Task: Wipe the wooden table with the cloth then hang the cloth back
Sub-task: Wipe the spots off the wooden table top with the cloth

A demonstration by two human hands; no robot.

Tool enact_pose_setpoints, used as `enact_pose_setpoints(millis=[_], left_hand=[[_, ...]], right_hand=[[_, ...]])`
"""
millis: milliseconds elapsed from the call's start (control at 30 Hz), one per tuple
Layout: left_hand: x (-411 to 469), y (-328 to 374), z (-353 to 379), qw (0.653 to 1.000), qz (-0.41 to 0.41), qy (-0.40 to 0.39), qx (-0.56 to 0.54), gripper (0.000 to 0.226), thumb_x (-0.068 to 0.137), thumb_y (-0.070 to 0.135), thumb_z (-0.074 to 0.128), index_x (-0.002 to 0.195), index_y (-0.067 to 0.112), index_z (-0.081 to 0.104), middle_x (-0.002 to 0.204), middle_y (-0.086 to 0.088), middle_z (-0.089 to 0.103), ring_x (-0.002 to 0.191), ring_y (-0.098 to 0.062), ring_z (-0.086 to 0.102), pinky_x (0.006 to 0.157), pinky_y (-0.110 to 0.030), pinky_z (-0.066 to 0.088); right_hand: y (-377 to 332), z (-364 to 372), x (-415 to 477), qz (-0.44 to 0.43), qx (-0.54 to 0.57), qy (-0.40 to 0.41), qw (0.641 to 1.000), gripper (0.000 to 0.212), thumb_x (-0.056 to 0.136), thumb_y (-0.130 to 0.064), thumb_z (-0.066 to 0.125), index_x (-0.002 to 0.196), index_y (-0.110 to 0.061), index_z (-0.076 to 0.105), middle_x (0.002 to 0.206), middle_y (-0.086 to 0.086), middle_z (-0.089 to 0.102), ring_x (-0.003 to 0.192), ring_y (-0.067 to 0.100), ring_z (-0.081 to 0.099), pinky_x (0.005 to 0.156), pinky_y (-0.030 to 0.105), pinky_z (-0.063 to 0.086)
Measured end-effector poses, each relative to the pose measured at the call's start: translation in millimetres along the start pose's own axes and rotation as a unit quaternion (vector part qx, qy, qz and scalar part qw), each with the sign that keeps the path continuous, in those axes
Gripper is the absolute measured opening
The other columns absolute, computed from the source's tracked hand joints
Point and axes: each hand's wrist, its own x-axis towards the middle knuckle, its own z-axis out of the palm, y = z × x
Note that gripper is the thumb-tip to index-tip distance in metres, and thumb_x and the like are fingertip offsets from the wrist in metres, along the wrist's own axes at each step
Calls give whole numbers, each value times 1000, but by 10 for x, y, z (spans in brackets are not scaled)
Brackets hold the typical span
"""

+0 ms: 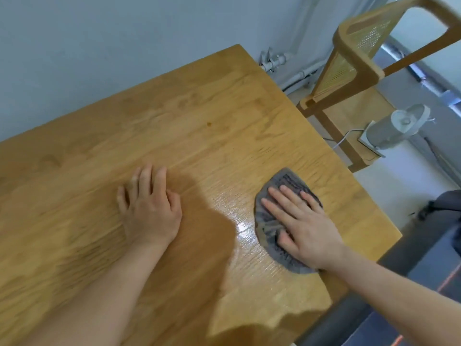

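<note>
A grey cloth [284, 182] lies bunched flat on the wooden table [189, 116], near its right edge. My right hand [301, 221] presses down on the cloth with straight, spread fingers and covers its middle. A wet, shiny streak shows on the wood just left of the cloth. My left hand [149, 206] rests flat on the bare tabletop to the left, fingers relaxed and holding nothing.
A wooden chair with a cane back [359, 58] stands beyond the table's right corner. A small white fan [399, 126] sits on the floor beside it. Grey pipes [277, 62] run along the wall. A dark object [446, 203] is at the right edge.
</note>
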Motion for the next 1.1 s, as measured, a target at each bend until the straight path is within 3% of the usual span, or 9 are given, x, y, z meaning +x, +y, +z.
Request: enact_pose_setpoints(millis=[100, 200, 333, 433, 633, 767, 867, 967, 1100], left_hand=[[14, 23, -4, 1000, 1, -4, 6, 47, 91, 23, 43, 137, 19, 41, 151, -10, 33, 142, -28, 23, 113, -58, 16], [4, 34, -5, 1000, 5, -7, 6, 47, 91, 22, 43, 137, 18, 40, 151, -11, 33, 142, -29, 23, 113, -59, 16], [-36, 28, -5, 1000, -5, 11, 1, 45, 90, 20, 44, 135, 18, 44, 148, -10, 38, 140, -30, 27, 111, -59, 19], [-56, 32, 7, 1000, 2, 18, 0, 46, 89, 20, 45, 135, 18, 45, 147, -10, 40, 140, -30, 29, 112, -58, 20], [-5, 31, 14, 1000, -2, -2, 18, 47, 91, 23, 43, 137, 18, 42, 150, -10, 35, 142, -28, 23, 114, -56, 16], [-3, 26, 21, 1000, -4, 6, 18, 47, 88, 27, 38, 134, 19, 45, 148, -9, 39, 140, -29, 27, 112, -57, 19], [-42, 14, 10, 1000, 1, 24, 10, 52, 84, 33, 33, 130, 17, 51, 144, -9, 43, 137, -29, 32, 109, -57, 24], [-39, 9, 21, 1000, 3, 29, 1, 54, 84, 32, 31, 134, 20, 48, 145, -7, 43, 137, -29, 33, 110, -56, 22], [-16, 28, 13, 1000, -1, 8, 11, 48, 88, 26, 42, 135, 20, 45, 147, -8, 40, 139, -28, 29, 112, -56, 21]], right_hand=[[187, -121, 388, 185, 18, 33, 982, 60, 96, -46, 25, 154, -29, 24, 162, -3, 18, 150, 19, 14, 120, 45, 13], [-219, -97, 975, 244, 46, 48, 967, 62, 95, -46, 24, 155, -28, 22, 163, -3, 13, 150, 20, 8, 120, 48, 10], [-871, 31, 815, 70, 61, 33, 995, 61, 91, -41, 34, 151, -28, 35, 160, -4, 26, 149, 19, 18, 119, 50, 17], [-406, -46, 556, -66, 30, -1, 997, 60, 92, -44, 35, 151, -31, 32, 160, -5, 26, 148, 17, 19, 119, 43, 11], [406, -260, 1319, 263, 36, 41, 963, 63, 95, -48, 20, 155, -27, 22, 164, -3, 12, 150, 20, 6, 120, 48, 8], [-446, -175, 1686, 159, 58, 52, 984, 63, 92, -44, 25, 152, -25, 30, 162, -3, 20, 149, 21, 13, 118, 52, 13], [-1010, -98, 1410, -23, 73, -3, 997, 61, 93, -43, 33, 152, -28, 30, 161, -6, 22, 150, 17, 13, 120, 49, 9], [-462, -115, 1077, -111, 39, -15, 993, 61, 92, -45, 32, 151, -32, 32, 160, -7, 25, 149, 16, 17, 119, 44, 10], [545, -292, 1254, 149, 30, 17, 988, 64, 92, -49, 22, 153, -33, 23, 162, -8, 17, 150, 14, 11, 119, 47, 12]])
